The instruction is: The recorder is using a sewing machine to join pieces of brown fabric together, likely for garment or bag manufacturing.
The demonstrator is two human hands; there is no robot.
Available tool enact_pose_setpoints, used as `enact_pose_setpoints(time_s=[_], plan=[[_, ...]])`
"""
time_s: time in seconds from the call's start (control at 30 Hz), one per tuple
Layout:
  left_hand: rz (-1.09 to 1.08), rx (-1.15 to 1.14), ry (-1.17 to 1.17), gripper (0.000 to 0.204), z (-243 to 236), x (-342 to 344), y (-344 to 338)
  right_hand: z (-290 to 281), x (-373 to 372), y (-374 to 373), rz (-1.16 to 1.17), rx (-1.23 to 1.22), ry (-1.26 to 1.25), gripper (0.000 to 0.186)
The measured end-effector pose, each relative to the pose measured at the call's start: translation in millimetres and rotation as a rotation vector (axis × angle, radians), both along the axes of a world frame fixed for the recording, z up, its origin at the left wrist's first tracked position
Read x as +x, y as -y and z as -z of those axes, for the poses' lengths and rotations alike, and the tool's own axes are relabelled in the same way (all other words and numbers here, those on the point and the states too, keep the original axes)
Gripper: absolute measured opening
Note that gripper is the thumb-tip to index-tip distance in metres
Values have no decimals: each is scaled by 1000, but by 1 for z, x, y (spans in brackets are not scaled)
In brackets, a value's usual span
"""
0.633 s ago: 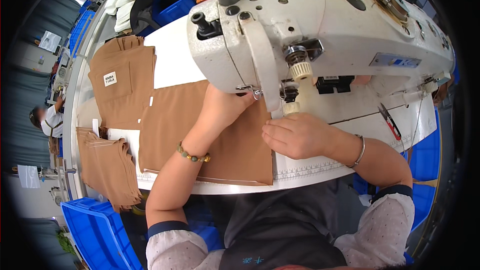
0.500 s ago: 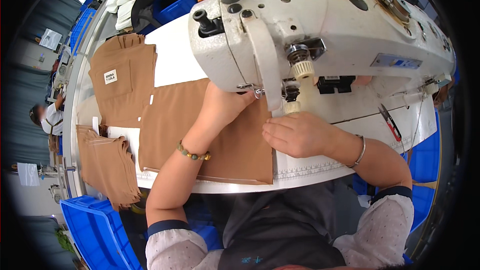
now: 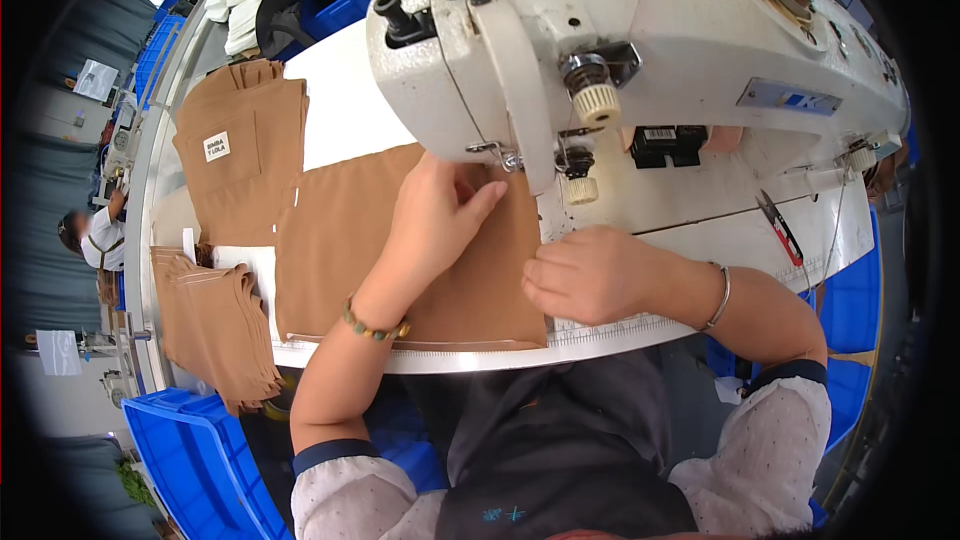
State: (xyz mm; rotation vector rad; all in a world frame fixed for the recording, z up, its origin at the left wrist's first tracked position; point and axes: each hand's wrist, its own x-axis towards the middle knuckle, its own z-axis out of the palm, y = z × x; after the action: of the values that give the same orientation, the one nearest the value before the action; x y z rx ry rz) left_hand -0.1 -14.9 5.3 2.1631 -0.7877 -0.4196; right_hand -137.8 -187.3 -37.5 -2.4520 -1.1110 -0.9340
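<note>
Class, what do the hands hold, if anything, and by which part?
Any grip cannot be told: left hand over the brown fabric panel, right hand at its right edge.

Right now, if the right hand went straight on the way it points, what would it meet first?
Going left over the brown fabric, the right hand would probably meet the left wrist first, though depth is unclear: it might pass underneath.

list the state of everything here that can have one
brown cloth, spread mostly flat
left hand, over that cloth, thumb apart
right hand, fingers curled
sewing machine, can't tell if running
snips, lying unheld
lower cloth pile, unevenly stacked
lower-left blue bin, open-topped
</note>
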Motion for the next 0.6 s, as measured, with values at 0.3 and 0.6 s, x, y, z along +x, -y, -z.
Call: enact_pose_setpoints(time_s=[0.3, 0.6], plan=[[389, 63, 439, 61, -24, -101, -64, -21, -36, -19, -150, 49, -112, 24], [290, -138, 1084, 16, 2, -112, -77, -23, -57, -31, 84, 182, 38, 17]])
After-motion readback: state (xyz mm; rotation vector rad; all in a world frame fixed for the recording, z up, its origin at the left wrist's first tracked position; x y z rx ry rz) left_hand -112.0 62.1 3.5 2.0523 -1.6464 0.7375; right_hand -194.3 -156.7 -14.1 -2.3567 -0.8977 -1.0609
